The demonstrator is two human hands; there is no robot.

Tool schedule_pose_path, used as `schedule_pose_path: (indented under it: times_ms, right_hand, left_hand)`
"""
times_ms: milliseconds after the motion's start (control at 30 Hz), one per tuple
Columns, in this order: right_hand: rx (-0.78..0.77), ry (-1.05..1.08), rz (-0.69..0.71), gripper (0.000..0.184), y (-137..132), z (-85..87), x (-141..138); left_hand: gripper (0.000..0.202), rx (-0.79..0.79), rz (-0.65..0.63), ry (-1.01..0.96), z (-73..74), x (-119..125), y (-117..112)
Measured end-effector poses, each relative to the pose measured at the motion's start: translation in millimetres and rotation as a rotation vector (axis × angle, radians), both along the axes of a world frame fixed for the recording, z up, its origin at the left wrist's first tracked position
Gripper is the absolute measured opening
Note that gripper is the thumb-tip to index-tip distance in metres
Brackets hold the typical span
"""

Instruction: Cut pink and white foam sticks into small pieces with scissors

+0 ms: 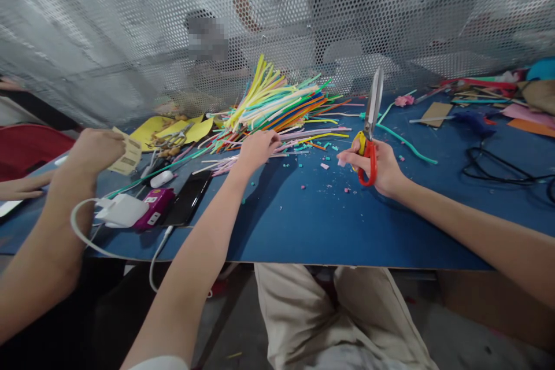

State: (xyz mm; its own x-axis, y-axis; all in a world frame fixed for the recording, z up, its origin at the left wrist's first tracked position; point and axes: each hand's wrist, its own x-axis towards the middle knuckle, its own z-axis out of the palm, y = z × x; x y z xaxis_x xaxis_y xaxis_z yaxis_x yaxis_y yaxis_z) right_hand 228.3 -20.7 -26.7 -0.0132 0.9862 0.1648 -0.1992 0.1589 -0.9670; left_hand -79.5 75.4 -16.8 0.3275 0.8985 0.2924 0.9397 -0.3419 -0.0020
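My left hand is at the front edge of a big heap of coloured pipe cleaners, its fingers curled down among lilac ones; what they pinch, if anything, is hidden. On the right, my right hand grips a pair of scissors by red and yellow handles, the blades pointing up and nearly together. Small cut bits in pink and teal are scattered on the blue table between my hands. A teal pipe cleaner lies bent behind the scissors.
At left, another person's hand holds a printed paper piece. A black phone, a white charger and cables lie near the front edge. Right are a pink flower, a cardboard piece and a black cord. Perforated metal mesh stands behind.
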Motion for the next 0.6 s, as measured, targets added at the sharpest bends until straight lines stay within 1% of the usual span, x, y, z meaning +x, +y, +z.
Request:
schedule_pose_path:
  times_ms: [67, 100, 233, 367, 467, 600]
  right_hand:
    - [0.008, -0.012, 0.004, 0.046, 0, -1.8, 1]
    - [0.015, -0.016, 0.007, 0.045, 0, -2.8, 1]
    - [0.028, -0.023, 0.028, 0.045, 0, -5.5, 1]
    - [0.026, -0.018, 0.041, 0.044, 0, -4.6, 1]
    - [0.018, -0.016, 0.031, 0.046, 0, -3.9, 1]
    - [0.028, -0.028, 0.02, 0.045, 1, -4.7, 2]
  left_hand:
    - [0.021, -0.019, -0.061, 0.002, -3.2, 2, 1]
    - [0.021, -0.026, -0.072, 0.001, -5.1, 3, 1]
    - [0.022, -0.04, -0.005, 0.006, -10.3, 10, 2]
    - [0.023, -0.04, 0.04, -0.008, -8.6, 14, 0]
    - [0.021, 0.035, 0.07, -0.085, -4.0, 13, -3]
    - [0.024, 0.216, 0.134, -0.213, 5.9, 8, -5]
